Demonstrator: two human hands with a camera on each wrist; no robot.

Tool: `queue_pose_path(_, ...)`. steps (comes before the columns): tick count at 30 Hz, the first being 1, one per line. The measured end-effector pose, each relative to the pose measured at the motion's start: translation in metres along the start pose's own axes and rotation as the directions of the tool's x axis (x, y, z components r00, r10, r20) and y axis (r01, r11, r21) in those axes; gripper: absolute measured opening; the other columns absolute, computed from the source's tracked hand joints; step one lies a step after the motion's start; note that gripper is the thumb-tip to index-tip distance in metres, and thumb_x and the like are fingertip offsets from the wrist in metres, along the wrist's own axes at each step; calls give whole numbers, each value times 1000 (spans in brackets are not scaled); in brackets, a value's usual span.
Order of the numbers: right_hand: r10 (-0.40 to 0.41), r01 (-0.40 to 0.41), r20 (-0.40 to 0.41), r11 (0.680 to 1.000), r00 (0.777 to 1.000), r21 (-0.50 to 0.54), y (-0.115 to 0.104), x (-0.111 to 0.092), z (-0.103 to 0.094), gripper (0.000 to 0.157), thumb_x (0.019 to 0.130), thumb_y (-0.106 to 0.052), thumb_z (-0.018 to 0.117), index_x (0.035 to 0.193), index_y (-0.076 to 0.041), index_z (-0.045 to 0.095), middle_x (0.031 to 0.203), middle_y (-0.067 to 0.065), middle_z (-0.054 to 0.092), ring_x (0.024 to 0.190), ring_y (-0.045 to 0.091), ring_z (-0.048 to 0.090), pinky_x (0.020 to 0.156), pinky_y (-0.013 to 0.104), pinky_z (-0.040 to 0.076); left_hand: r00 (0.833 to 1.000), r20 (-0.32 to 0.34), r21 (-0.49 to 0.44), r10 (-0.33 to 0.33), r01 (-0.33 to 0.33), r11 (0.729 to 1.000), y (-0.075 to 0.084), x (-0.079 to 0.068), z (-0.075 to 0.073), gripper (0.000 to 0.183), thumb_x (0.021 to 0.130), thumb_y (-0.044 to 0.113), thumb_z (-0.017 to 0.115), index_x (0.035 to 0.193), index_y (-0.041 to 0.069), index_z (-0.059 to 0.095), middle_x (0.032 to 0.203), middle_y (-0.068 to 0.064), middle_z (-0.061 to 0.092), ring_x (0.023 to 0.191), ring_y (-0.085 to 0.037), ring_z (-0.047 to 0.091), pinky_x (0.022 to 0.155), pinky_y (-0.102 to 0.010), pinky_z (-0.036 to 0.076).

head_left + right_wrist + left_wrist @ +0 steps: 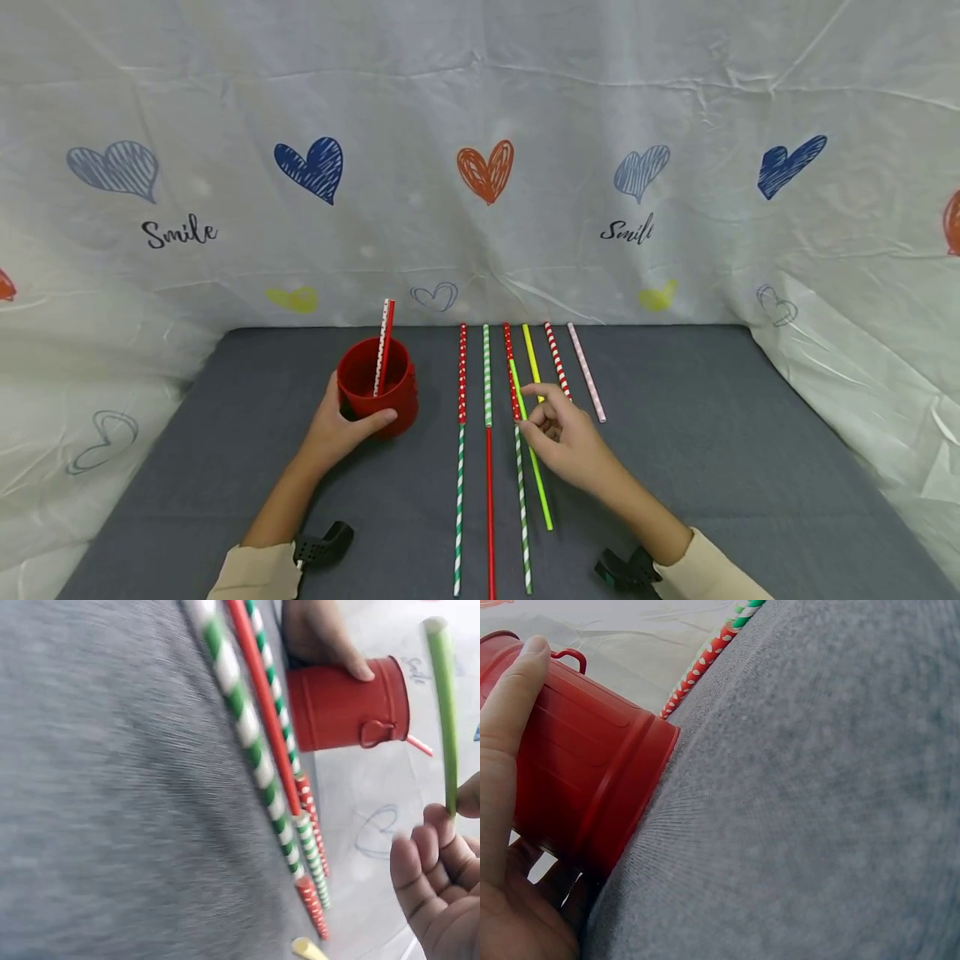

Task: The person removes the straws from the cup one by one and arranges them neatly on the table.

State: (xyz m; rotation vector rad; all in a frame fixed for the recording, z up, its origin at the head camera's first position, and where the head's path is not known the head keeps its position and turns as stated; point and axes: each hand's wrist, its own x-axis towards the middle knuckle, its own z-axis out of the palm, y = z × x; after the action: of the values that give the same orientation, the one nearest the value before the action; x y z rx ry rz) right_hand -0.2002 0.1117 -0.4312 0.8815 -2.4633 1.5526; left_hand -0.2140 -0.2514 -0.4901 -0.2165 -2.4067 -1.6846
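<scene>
My left hand (337,432) grips a red metal pail (401,407), thumb along its near side and the other fingers round its left. A white straw with red dots (380,354) and a plain red straw (388,333) lean inside the pail. Between thumb and fingertips, my right hand (568,435) pinches a lime green straw (541,492). In the right wrist view this straw (445,712) is raised off the cloth. Below it in the head view lies a red dotted straw (508,342), with a green-and-white striped straw (524,533) end to end with it.
Left of these lie two more end-to-end pairs, including a red dotted straw (462,375) and a plain red straw (491,500). A yellow straw (531,350), a red-and-white striped straw (556,354) and a pale pink straw (587,373) lie to the right on the grey cloth (675,400).
</scene>
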Motion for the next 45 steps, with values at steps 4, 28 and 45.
queue_pose_path(4, 8, -8, 8, 1000, 1000, -14, 5, -8, 0, 41, 93, -2, 70, 131, -3, 54, 78, -7, 59, 60, 9, 50, 56, 26, 45, 1000, -2, 0, 1, -1, 1000, 1, 0, 0, 92, 83, 16, 83, 154, 13, 26, 145, -3, 42, 127, -19, 40, 91, -44, 50)
queue_pose_path(28, 123, -120, 75, 992, 990, -45, 23, -34, -7, 13, 91, 0, 68, 104, -3, 71, 74, -7, 60, 58, 4, 50, 51, 24, 45, 1000, -5, 1, 2, -2, 1000, 5, -1, 0, 91, 82, 16, 84, 153, 12, 27, 145, -5, 43, 126, -20, 41, 88, -41, 51)
queue_pose_path(45, 161, -97, 307, 972, 938, -214, 17, -42, -15, 15, 84, -4, 73, 80, -17, 67, 60, -15, 48, 51, -2, 40, 50, 21, 37, 1000, 9, -16, 10, -10, 1000, 2, 0, -1, 93, 83, 14, 83, 154, 13, 24, 146, -5, 42, 128, -19, 40, 94, -38, 48)
